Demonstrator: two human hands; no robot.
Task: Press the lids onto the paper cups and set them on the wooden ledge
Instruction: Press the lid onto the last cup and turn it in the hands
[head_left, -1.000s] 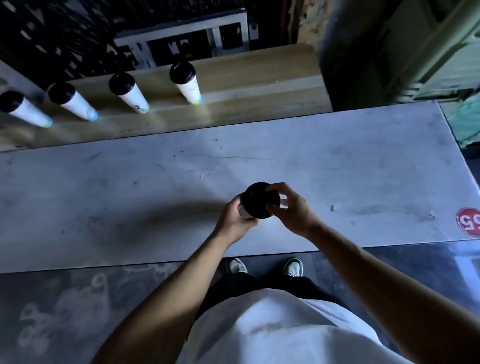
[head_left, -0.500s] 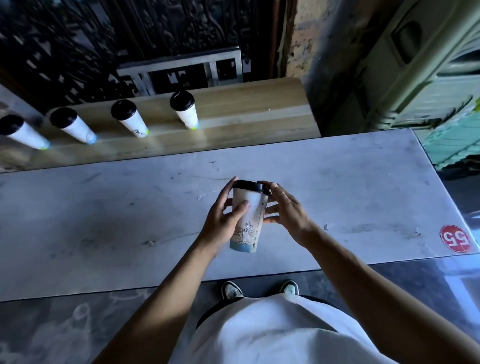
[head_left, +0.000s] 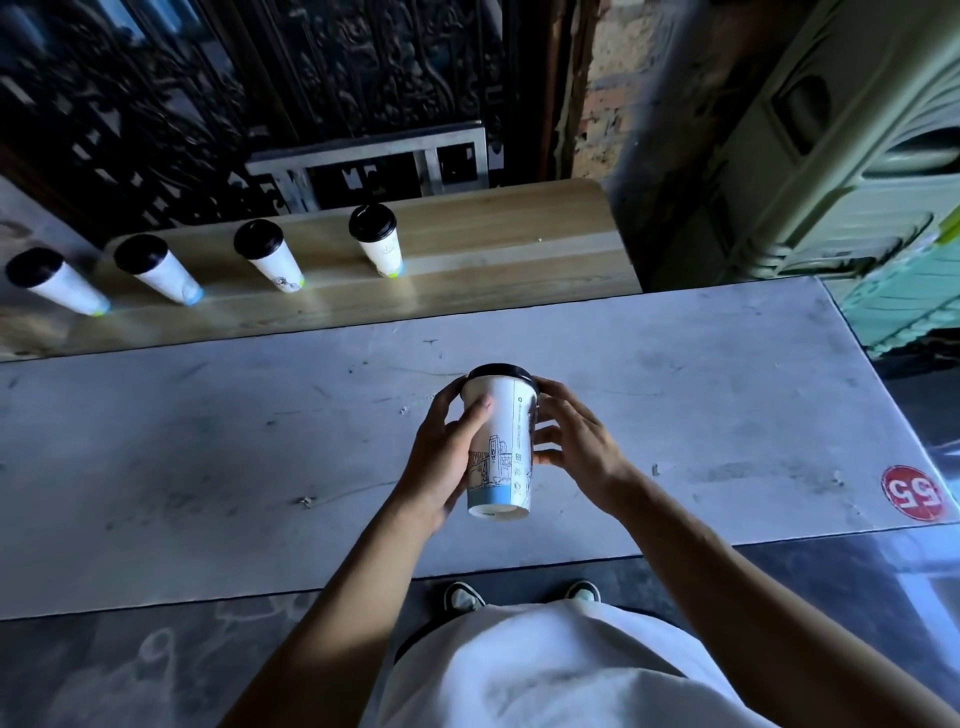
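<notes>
Both hands, left (head_left: 441, 457) and right (head_left: 582, 447), have their fingers clamped on the cup (head_left: 500, 441), held tilted above the bench (head_left: 208, 441). A half-seated lid (head_left: 500, 371) could pop (judging by the tilt). At 11 o'clock, four cups (head_left: 376, 239) stand on the ledge (head_left: 509, 234); nothing blocks its right end.

I see a matt white paper cup (head_left: 501, 441) under a smooth black plastic lid (head_left: 500, 372), a scuffed, dull grey stone-like counter (head_left: 208, 457), and a pale wooden ledge (head_left: 493, 244) with satin sheen bearing 4 similar cups.
</notes>
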